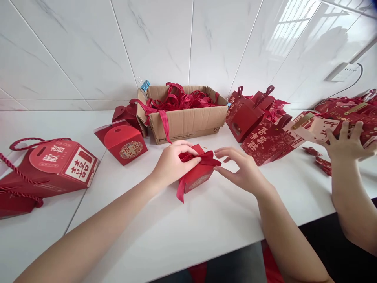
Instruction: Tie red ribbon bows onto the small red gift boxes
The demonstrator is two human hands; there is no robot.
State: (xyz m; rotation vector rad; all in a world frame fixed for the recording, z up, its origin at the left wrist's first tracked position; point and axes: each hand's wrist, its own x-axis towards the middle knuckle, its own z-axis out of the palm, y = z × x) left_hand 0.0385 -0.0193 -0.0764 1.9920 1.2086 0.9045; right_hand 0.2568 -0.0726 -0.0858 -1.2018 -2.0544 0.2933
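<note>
A small red gift box [200, 181] stands on the white table in front of me, with a dark red ribbon [207, 159] tied in a bow over its top. One ribbon tail hangs down the box's front left corner. My left hand [175, 161] is closed on the bow from the left, thumb and fingers pinching the ribbon. To the right of the box is my right hand [243, 167], thumb and fingers apart, its fingertips close to the bow's right loop and holding nothing. Whether they touch the loop I cannot tell.
Behind the box, a cardboard carton [188, 124] holds tangled red ribbons. Red boxes [126, 143] stand to the left, a larger box with rope handles [50, 169] farther left. Handled red boxes [259, 137] crowd the right. Another person's spread hand [347, 143] is at far right.
</note>
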